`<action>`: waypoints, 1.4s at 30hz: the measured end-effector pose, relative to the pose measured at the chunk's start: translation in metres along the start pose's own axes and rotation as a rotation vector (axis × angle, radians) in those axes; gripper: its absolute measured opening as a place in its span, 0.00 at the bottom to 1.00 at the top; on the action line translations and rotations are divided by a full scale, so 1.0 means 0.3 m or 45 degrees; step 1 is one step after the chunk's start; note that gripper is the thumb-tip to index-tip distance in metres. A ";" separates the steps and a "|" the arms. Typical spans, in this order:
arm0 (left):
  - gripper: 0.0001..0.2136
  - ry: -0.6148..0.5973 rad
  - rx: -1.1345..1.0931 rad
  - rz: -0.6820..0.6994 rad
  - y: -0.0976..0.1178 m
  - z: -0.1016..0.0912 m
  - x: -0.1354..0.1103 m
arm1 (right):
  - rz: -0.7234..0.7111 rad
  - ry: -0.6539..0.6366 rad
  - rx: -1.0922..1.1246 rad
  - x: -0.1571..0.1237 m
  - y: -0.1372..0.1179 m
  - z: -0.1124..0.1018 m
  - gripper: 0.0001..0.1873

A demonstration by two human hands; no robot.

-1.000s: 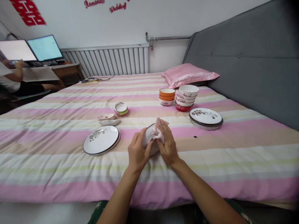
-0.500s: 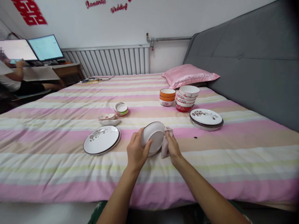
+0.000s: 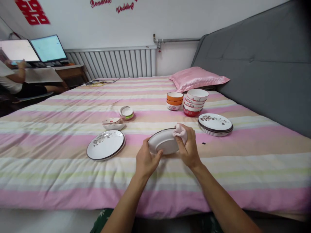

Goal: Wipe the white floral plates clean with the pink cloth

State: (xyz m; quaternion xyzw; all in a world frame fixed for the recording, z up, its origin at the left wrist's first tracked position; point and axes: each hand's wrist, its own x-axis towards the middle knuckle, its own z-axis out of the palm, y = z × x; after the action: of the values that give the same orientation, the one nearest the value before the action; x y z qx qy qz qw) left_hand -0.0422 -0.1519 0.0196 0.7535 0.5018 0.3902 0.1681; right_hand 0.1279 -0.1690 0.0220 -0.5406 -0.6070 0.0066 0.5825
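A white plate with a dark rim is held tilted above the bed, its underside facing me. My left hand is closed on the plate's left edge, thumb against the underside. In my right hand is a pale pink cloth, folded over the plate's right rim and pressed there by the fingers. Left of my hands, a flower-patterned plate lies on top of another. To the right stands a stack of similar plates with dark rims.
Small dishes and little stacked bowls sit behind the left plates. Orange bowls and a taller bowl stack stand before a pink pillow. A small black object lies on the striped bedspread. A person sits at the far left.
The plate has tipped flatter, its underside showing less. My right hand has moved up and right with the cloth, from the plate's right side to its upper right rim.
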 end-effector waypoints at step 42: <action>0.18 0.212 0.017 0.121 -0.006 -0.029 0.029 | 0.289 0.020 0.252 -0.070 0.028 0.137 0.27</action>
State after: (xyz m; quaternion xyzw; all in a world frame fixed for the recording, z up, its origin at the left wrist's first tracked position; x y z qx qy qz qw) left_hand -0.0482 -0.1447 0.0278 0.7424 0.4804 0.4557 0.1022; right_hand 0.0983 -0.1539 -0.0114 -0.5456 -0.5338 0.1281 0.6332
